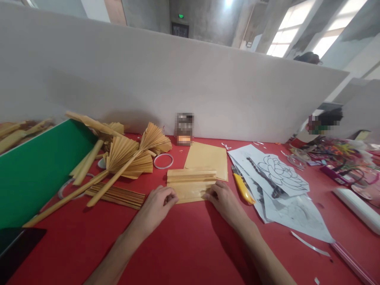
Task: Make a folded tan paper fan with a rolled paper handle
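A tan paper sheet with folded pleats along its far edge lies on the red table. My left hand pinches its left edge between thumb and curled fingers. At the right edge, my right hand holds the sheet in the same way. Just behind it lies a flat stack of tan paper. Left of my left hand are a pleated strip bundle and pleated paper fans with rolled paper handles. A yellow cutter rests to the right of my right hand.
White sheets with a flower drawing lie on the right, near a white bar and colourful craft scraps. A roll of tape sits behind my left hand. A green board stands left; a white partition rises behind.
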The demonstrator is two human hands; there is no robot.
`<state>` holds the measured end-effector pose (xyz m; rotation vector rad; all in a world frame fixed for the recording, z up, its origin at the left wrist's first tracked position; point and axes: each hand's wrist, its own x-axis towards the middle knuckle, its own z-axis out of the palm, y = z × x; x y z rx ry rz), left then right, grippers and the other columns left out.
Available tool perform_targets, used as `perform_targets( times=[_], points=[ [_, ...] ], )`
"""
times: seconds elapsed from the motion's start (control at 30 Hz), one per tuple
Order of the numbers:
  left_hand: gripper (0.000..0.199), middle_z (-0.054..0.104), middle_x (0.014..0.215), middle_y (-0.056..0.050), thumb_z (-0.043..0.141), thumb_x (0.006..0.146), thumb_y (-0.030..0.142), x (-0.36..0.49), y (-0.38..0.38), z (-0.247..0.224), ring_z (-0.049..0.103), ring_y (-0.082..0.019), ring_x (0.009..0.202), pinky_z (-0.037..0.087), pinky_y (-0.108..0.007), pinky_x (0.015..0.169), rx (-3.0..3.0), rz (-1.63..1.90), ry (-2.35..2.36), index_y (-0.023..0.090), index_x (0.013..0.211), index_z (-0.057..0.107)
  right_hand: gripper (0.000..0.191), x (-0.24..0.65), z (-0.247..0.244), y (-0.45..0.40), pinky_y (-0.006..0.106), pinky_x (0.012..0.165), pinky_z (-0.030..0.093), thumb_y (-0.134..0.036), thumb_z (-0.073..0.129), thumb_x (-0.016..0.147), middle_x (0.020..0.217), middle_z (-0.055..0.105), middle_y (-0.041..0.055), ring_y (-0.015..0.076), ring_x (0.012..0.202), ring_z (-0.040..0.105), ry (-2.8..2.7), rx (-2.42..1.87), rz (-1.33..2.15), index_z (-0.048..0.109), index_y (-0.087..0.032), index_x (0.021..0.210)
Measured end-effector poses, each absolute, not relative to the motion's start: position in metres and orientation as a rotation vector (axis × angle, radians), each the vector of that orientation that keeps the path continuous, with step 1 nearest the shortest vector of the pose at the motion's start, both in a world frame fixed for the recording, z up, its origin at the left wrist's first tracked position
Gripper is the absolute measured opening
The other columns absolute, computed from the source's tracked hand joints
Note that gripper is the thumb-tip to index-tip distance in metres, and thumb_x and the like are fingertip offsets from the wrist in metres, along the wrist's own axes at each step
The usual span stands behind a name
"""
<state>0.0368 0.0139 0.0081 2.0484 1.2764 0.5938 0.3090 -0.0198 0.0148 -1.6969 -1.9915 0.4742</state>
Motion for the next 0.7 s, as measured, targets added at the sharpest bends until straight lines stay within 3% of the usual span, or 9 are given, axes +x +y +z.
perform_targets(
  times=[0.33,0.7],
  points=[
    [0.017,0.067,0.086,-0.003,0.057,0.095,0.030,0.039,0.013,0.012,0.062,-0.024,0.088,0.045,-0.035,0.081,2.042,0.583,1.287,0.023,0.083,0.066,0.031,0.320,0.007,-0.014,0.033,0.077,0.045,-0.033,0.077,0.093,0.085,0.061,0.0020,0.0225,0.088,0.059,-1.989,-1.693,0.434,0.060,-0.021,0.070],
    [0.021,0.071,0.094,-0.004,0.047,0.103,0.026,0.039,0.009,0.018,0.060,-0.026,0.092,0.044,-0.038,0.081,2.350,0.432,1.295,0.024,0.090,0.063,0.028,0.333,0.017,-0.017,0.034,0.078,0.046,-0.034,0.073,0.094,0.087,0.062,0.0020,0.0216,0.086,0.062,-1.922,-1.744,0.540,0.061,-0.021,0.072]
  ],
)
